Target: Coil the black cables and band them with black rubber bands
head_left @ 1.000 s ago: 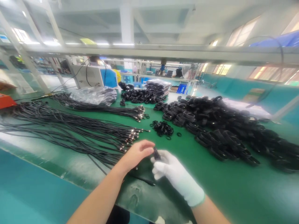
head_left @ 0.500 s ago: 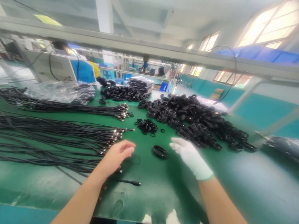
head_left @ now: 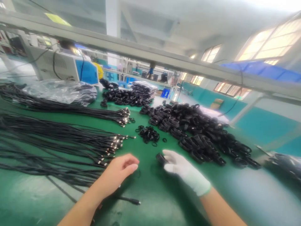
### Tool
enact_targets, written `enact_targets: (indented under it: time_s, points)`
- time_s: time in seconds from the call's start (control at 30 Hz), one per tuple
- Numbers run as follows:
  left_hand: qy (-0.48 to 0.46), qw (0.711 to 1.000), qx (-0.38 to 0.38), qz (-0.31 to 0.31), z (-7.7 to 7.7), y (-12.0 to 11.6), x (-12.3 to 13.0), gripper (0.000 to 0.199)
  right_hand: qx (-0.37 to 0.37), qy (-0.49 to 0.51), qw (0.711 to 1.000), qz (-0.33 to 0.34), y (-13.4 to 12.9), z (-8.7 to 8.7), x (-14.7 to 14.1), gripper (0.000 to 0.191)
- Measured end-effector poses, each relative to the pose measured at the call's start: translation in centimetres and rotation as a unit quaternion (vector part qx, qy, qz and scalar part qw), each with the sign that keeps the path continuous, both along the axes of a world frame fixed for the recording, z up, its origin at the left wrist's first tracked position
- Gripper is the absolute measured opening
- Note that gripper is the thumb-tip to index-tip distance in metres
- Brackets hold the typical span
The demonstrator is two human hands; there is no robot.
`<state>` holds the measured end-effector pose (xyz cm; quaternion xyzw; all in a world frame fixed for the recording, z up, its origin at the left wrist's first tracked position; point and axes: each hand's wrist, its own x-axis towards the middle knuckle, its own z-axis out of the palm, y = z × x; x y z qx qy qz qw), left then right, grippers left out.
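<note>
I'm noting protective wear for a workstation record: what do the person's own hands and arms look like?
The right hand wears a plain white glove covering the fingers in view, with a pale green edge at its cuff. The left hand is bare. No sleeve shows on either forearm, and no markings can be made out.

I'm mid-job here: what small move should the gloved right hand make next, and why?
Probably carry the black coil rightward and lay it on the large heap of coils: the gloved right hand grips it, it looks wound, and similar coils lie just beyond that hand, while the left hand appears to hold nothing.
</note>
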<state>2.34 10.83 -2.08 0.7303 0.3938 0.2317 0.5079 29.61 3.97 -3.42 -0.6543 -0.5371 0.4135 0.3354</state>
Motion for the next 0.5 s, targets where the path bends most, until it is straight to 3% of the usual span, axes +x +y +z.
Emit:
enact_targets:
  time_s: [0.13, 0.27, 0.4, 0.5]
  points:
    - [0.017, 1.0, 0.005, -0.012, 0.1, -0.1, 0.0, 0.026, 0.049, -0.161, 0.981, -0.1, 2.4, 1.5, 2.6, 0.063]
    - [0.031, 0.999, 0.018, -0.016, -0.1, 0.1, 0.2, 0.027, 0.074, -0.318, 0.919, -0.222, 6.6, 4.6, 7.0, 0.06]
    - [0.034, 0.999, 0.018, -0.014, -1.0, 0.6, 0.4, 0.028, 0.001, -0.454, 0.849, -0.27, 10.2, 6.7, 11.1, 0.046]
    - [0.051, 0.998, 0.024, -0.018, -2.0, 1.1, 0.6, 0.027, -0.075, -0.514, 0.817, -0.25, 12.2, 6.5, 12.6, 0.034]
